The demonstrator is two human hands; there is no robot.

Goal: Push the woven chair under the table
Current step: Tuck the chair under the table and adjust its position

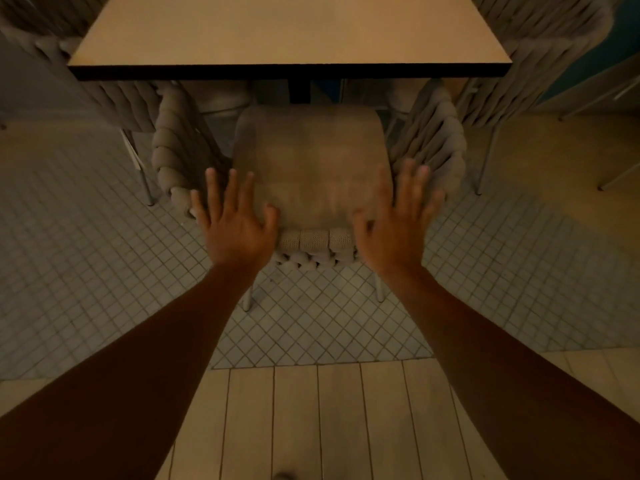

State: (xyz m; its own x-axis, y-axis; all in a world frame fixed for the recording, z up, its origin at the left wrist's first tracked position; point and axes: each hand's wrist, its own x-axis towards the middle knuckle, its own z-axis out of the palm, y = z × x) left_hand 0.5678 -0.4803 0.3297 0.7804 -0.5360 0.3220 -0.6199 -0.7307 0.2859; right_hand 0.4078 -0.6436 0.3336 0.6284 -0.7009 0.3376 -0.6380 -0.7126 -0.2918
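While both arms reach forward from 6 o'clock, the left hand (pixel 232 227) and right hand (pixel 398 226) sit at the chair's backrest with fingers spread wide, palms down, gripping nothing. Contact with the backrest: cannot tell for sure; both hands overlap its top edge, left at the 7 o'clock corner of the seat, right at the 5 o'clock corner.

Woven chair (pixel 313 242) is dead centre, facing 12 o'clock toward the table (pixel 287 39). Seat cushion (pixel 310 164) is mostly exposed; only its far edge reaches the shadow under the table's near edge. Thick braided armrests flank the seat at 9 and 3 o'clock, their front ends tucked just below the tabletop. Two metal rear legs show below the backrest, standing on the small-tile floor (pixel 86 271).

Table's dark central post is visible under the top at 12 o'clock. More woven chairs (pixel 540 46) stand at 10–11 and 1–2 o'clock beside the table. Plank flooring (pixel 311 427) starts at 6 o'clock, nearest the camera. Frame is dim and slightly blurred.
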